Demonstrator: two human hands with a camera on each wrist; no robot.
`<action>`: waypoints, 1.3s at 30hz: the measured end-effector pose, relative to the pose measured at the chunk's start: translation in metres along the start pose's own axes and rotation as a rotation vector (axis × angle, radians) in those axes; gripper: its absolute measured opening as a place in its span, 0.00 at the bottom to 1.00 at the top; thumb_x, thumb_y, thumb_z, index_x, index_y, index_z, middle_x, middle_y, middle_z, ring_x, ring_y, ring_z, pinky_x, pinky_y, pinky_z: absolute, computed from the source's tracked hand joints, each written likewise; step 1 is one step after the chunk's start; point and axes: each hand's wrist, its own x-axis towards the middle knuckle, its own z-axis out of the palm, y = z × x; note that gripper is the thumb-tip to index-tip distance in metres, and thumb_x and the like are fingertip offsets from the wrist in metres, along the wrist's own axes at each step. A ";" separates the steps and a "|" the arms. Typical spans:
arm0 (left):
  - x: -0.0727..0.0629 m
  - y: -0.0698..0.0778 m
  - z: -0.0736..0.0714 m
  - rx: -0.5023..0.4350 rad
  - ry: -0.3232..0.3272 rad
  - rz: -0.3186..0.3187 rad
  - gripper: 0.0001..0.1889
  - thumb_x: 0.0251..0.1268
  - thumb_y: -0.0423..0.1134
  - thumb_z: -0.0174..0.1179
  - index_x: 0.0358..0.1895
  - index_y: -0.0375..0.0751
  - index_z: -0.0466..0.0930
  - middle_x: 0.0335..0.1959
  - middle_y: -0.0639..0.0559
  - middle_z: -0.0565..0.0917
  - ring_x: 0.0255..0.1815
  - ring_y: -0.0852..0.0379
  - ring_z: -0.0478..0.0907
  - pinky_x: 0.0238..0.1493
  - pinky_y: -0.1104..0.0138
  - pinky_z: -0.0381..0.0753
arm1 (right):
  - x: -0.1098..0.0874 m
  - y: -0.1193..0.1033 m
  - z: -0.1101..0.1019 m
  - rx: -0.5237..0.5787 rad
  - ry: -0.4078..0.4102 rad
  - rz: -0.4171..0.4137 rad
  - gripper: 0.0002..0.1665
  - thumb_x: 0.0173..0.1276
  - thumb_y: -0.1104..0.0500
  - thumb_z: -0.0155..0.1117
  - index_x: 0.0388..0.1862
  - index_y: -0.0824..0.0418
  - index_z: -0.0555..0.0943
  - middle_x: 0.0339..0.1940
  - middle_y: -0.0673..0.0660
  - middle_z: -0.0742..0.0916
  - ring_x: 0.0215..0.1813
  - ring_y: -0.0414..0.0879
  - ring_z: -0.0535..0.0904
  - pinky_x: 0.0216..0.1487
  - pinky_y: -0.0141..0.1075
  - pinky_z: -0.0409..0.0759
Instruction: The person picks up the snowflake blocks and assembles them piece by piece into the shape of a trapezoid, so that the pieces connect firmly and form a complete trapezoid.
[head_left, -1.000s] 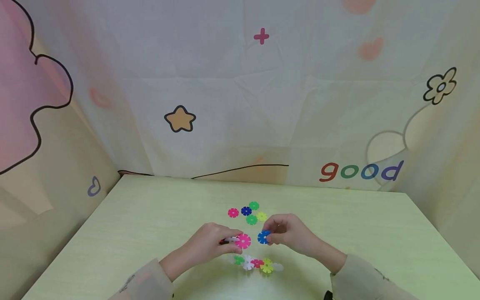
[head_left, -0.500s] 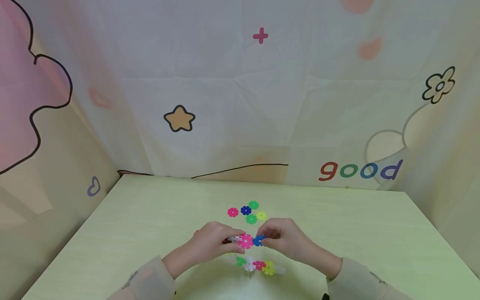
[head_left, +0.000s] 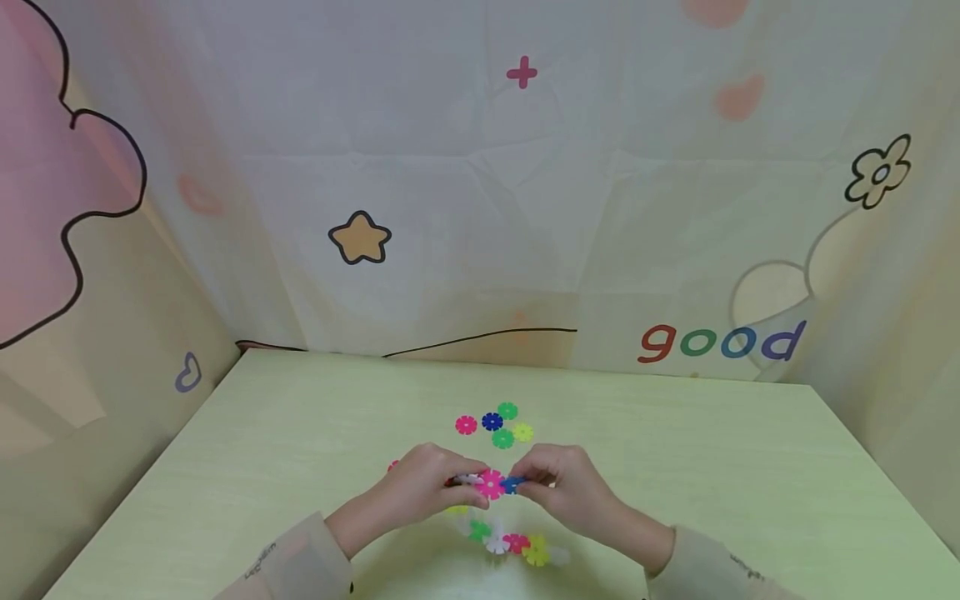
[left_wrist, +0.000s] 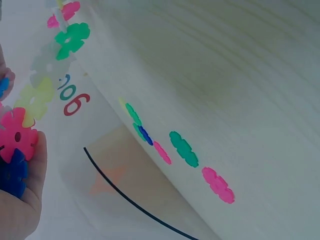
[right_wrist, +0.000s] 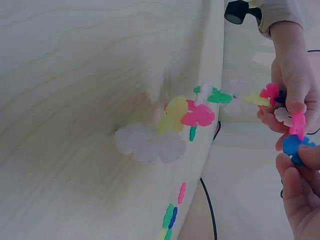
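In the head view, my left hand [head_left: 431, 483] holds a chain of flower-shaped plastic interlocking discs, with a pink disc [head_left: 491, 484] between its fingertips and thumb. My right hand [head_left: 566, 483] pinches a blue disc [head_left: 512, 485], which meets the pink one's right edge. The right wrist view shows this blue disc [right_wrist: 295, 149] against the pink disc [right_wrist: 297, 125], with a white disc [right_wrist: 284, 116] beside it. Below the hands, the chain's far part hangs, including a green disc [head_left: 480, 531] and a yellow disc [head_left: 536, 551]. A navy disc [left_wrist: 14, 175] lies against the left palm.
Beyond the hands, loose discs lie on the table [head_left: 675, 458]: pink [head_left: 466, 425], dark blue [head_left: 492, 422], yellow [head_left: 522, 432] and two green. Another green disc [left_wrist: 183, 149] and pink disc [left_wrist: 218, 185] lie nearer the left wrist camera. A printed curtain [head_left: 450, 208] stands behind the table.
My right hand has moved left, bringing the blue disc from apart to the pink disc's edge. The hanging chain has shifted slightly down. My left hand has moved slightly right.
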 end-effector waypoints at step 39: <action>0.003 0.005 0.011 0.053 -0.084 -0.094 0.22 0.54 0.56 0.56 0.49 0.49 0.78 0.31 0.61 0.83 0.22 0.75 0.71 0.27 0.80 0.70 | 0.003 0.007 -0.002 0.009 -0.123 0.124 0.06 0.54 0.68 0.62 0.33 0.62 0.81 0.28 0.55 0.83 0.28 0.33 0.73 0.31 0.26 0.77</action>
